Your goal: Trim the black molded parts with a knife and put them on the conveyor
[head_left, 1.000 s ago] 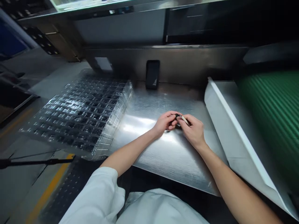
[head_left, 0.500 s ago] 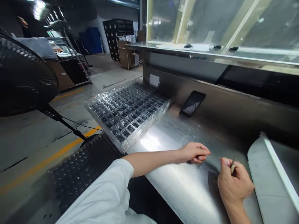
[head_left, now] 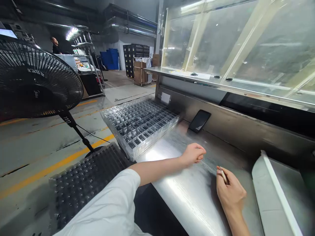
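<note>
My left hand (head_left: 193,153) hovers above the metal worktop (head_left: 172,183), its fingers curled and pressed together. Whatever may be in that pinch is hidden or too small to make out. To the right, my right hand (head_left: 230,190) is closed around a thin pale stick-like tool (head_left: 223,176), which pokes up between thumb and fingers. A gap separates the two hands. Beyond my left forearm, a stack of clear plastic trays (head_left: 144,142) holds many small dark parts in its pockets. A black phone (head_left: 199,120) leans at the back of the worktop.
A white bin (head_left: 270,190) stands close to the right of my right hand. Another pocketed tray (head_left: 81,186) sits lower at the left, near a black standing fan (head_left: 36,78). A glazed shelf unit (head_left: 221,39) rises behind the worktop. One person (head_left: 55,46) is far off.
My view has tilted upward, showing more of the room. Both hands have shifted left and somewhat farther over the worktop, still apart. The pale tool stays in my right hand.
</note>
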